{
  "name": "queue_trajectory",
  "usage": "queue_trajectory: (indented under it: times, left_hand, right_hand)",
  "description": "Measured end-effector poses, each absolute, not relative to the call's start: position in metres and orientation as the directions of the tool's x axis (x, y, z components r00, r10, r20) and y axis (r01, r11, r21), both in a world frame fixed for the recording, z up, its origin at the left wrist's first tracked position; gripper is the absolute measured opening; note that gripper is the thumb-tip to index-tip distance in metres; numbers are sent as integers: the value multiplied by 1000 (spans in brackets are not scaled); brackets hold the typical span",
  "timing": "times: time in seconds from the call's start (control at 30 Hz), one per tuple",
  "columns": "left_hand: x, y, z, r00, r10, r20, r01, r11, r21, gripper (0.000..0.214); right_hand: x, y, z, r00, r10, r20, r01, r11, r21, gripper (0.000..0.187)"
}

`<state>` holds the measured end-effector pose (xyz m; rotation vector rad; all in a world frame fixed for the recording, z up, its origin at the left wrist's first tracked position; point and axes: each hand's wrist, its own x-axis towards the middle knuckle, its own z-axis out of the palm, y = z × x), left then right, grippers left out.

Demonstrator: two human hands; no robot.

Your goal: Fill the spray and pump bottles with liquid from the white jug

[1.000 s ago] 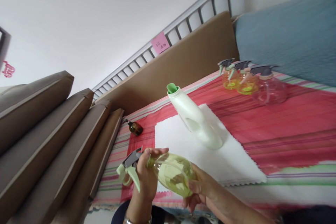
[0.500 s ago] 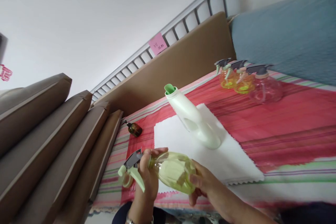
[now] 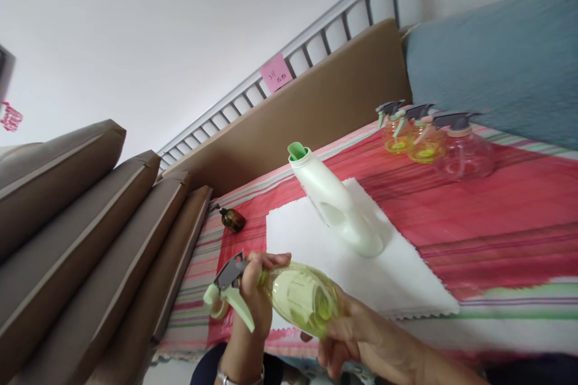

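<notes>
Held sideways in front of me is a clear yellow spray bottle (image 3: 300, 298) with a grey and pale-green trigger head pointing left. My left hand (image 3: 259, 292) is closed around its neck, just below the trigger. At the other end, my right hand (image 3: 350, 334) grips the base, with its fingers curled underneath. Behind the spray bottle, a white jug (image 3: 336, 201) with a green pouring spout stands uncapped on a white cloth (image 3: 289, 231) with zigzag edges.
Several other spray bottles stand at the back right, a pink one (image 3: 467, 156) nearest. A small brown pump bottle (image 3: 233, 220) is at the left on the striped red cover (image 3: 492, 222). Brown padded panels (image 3: 149, 240) line the left side, beside a brown backboard (image 3: 311, 102).
My right hand has shifted its hold on the base of the spray bottle, its fingers now lower. My left hand stays at the neck. The view has moved slightly.
</notes>
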<state>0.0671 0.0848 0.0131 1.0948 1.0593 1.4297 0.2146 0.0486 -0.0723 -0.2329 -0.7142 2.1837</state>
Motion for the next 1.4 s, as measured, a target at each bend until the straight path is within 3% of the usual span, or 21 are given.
queue_trajectory:
  times: [0.23,0.5,0.57,0.67,0.73,0.87,1.07,1.27,1.4]
  left_hand:
    - [66,82,18,-65,998,8,-258,-25,966,25]
    - [67,85,15,-153,988,-21,-255,-19,967,26]
    - [68,86,15,-170,984,-46,-254,2,967,26]
    - [69,87,17,-160,985,-64,-259,20,966,27]
    - [70,87,18,-141,988,-59,-259,21,966,27]
    - [69,87,19,-95,994,-49,-222,27,975,28]
    - [66,86,15,-93,993,-74,-245,49,968,25]
    - [73,81,18,-37,998,-41,-238,31,971,22]
    - [78,79,17,-56,998,27,-227,-39,973,20]
  right_hand:
    - [208,51,-89,-706,702,90,-630,-565,-533,76]
    - [208,51,-72,-561,828,1,-680,-460,-571,58]
    - [209,49,-67,-557,830,2,-674,-451,-585,64]
    - [210,47,-65,-546,838,-3,-668,-438,-602,87]
    - [211,47,-68,-575,818,12,-658,-453,-602,90]
    - [211,49,-78,-662,749,21,-638,-549,-540,73]
    - [210,50,-74,-658,753,-8,-664,-585,-466,53]
    - [212,57,-73,-842,533,-81,-490,-819,-298,78]
    - [210,58,-75,-822,555,-129,-505,-814,-285,79]
